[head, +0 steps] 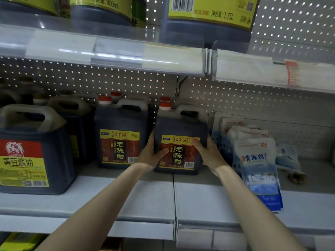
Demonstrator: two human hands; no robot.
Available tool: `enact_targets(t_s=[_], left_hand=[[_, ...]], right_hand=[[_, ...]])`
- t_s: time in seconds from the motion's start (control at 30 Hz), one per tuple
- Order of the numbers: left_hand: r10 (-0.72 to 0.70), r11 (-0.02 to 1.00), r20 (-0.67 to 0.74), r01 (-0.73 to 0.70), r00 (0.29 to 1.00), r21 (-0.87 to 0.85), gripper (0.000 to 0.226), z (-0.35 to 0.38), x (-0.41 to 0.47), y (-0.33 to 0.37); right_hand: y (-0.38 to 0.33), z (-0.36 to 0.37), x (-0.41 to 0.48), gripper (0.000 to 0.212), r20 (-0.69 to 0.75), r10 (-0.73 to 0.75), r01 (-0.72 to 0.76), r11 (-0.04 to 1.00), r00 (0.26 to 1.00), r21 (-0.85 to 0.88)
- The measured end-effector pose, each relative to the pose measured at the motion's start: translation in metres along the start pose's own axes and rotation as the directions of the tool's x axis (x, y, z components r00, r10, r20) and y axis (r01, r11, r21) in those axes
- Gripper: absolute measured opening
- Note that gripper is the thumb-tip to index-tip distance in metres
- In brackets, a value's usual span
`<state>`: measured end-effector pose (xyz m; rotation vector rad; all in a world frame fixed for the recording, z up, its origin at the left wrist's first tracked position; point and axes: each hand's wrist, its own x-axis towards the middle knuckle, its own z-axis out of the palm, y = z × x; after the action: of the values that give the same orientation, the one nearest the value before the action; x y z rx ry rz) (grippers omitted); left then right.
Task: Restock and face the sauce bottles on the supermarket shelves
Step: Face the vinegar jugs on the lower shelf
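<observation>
Jug (179,142) gripped both sides, left hand (150,154) and right hand (208,151) fingers curled round it; bags (253,160) just beyond right fingers may topple if it shifts right.

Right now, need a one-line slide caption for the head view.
Left hand and right hand grip a vinegar jug on the shelf, label facing out, between a matching jug and salt bags.

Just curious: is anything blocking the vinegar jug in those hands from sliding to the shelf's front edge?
Nothing visible. The left hand and right hand hold the vinegar jug by its sides, and the shelf in front of it is bare to the edge. A matching jug stands to its left, salt bags to its right.
</observation>
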<state>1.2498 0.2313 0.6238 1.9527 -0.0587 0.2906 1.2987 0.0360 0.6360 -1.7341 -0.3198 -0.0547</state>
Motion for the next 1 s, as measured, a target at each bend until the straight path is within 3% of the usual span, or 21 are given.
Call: enact_targets(t_s=[0.33, 1.0], left_hand=[[0.008, 1.0, -0.002, -0.008, 1.0, 0.011, 0.082, 0.0006, 0.0011, -0.002], [0.001, 1.0, -0.011, -0.001, 1.0, -0.001, 0.081, 0.0028, 0.0039, -0.0018]], right_hand=[[0.0039, -0.0009, 0.0031, 0.059, 0.003, -0.005, 0.005, 1.0, 1.0, -0.007], [0.0068, -0.003, 0.0084, 0.058, 0.022, 0.005, -0.005, 1.0, 1.0, 0.027]])
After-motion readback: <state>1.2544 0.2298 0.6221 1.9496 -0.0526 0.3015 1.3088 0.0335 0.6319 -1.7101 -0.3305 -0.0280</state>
